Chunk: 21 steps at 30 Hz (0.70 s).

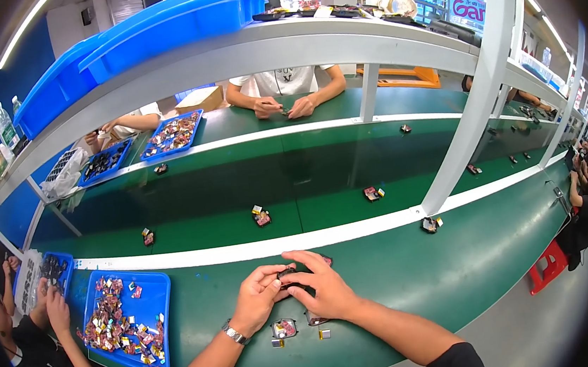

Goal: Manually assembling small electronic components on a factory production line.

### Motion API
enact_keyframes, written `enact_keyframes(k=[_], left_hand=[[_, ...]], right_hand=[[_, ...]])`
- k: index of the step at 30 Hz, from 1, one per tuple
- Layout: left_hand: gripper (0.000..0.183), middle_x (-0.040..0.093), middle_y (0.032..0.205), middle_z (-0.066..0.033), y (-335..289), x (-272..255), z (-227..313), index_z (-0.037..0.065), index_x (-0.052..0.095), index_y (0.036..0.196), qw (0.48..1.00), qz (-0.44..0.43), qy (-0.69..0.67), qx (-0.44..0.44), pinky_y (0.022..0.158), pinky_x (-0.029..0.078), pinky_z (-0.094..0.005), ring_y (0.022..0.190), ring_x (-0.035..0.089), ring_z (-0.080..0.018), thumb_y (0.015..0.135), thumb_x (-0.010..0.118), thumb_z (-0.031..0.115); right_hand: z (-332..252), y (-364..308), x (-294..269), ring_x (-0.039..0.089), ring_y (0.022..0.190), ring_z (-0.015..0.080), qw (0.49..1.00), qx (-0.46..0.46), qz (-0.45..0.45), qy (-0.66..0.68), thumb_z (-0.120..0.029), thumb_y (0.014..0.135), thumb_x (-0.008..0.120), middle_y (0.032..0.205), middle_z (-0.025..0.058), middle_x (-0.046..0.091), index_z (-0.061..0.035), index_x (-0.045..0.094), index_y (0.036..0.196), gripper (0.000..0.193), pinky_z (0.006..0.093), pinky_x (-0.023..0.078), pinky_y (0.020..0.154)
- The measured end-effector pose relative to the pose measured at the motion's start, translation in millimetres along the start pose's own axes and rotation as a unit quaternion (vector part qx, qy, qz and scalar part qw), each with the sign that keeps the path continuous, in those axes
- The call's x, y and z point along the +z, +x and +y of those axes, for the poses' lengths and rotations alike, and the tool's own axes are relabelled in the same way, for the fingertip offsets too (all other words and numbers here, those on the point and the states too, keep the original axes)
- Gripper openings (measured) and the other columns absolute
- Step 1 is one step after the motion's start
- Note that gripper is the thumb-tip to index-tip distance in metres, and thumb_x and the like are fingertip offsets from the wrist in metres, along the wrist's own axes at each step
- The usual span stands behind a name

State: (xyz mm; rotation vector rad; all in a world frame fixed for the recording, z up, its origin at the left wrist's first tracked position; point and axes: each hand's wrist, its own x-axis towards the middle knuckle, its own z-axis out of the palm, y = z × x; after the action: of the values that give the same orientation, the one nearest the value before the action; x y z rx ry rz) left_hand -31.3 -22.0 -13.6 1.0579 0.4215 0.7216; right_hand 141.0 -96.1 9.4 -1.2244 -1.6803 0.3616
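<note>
Over the green bench, my left hand [254,298], with a metal watch on the wrist, pinches a small black casing [286,275]. My right hand [327,288] closes on the same casing from the other side, its index finger raised; the fingers hide most of the casing. Just below my hands lies an open casing with a pinkish-red circuit board [284,327], with a small silver-and-yellow battery [277,343] beside it. Partly under my right hand sits another casing [315,318], with a second battery [325,335] nearby. A reddish part [327,259] shows behind my right fingers.
A blue tray [167,295] of loose boards and batteries stands left, beside a co-worker's hands [52,306]. Ahead, past a white rail [243,248], a green belt [311,214] carries several casings. A white post [462,96] rises at right. Another person's hands [286,106] work opposite.
</note>
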Motion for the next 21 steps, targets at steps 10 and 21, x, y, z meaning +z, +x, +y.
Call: enact_keyframes(k=[10, 21], left_hand=[[0.029, 0.061, 0.122, -0.0113, 1.5, 5.2, 1.2, 0.001, 0.048, 0.129, 0.999, 0.013, -0.022, -0.037, 0.099, 0.052, -0.0384, 0.114, 0.06, -0.0202, 0.1, 0.048, 0.003], [0.029, 0.06, 0.125, -0.0122, 2.2, 5.6, 2.5, 0.0, 0.047, 0.13, 0.998, 0.014, -0.02, -0.057, 0.098, 0.052, -0.0344, 0.113, 0.06, -0.0181, 0.101, 0.044, 0.002]], right_hand=[[-2.1, 2.5, -2.3, 0.061, 0.084, 0.0248, 0.981, -0.107, 0.068, -0.15, 0.001, 0.069, 0.075, 0.094, 0.0066, 0.062, -0.0062, 0.068, 0.092, 0.024, 0.0335, 0.053, 0.071], [-4.9, 1.5, -2.5, 0.061, 0.085, 0.0241, 0.969, -0.117, 0.05, -0.211, -0.003, 0.073, 0.073, 0.096, 0.0071, 0.061, -0.004, 0.067, 0.095, 0.022, 0.0334, 0.053, 0.072]])
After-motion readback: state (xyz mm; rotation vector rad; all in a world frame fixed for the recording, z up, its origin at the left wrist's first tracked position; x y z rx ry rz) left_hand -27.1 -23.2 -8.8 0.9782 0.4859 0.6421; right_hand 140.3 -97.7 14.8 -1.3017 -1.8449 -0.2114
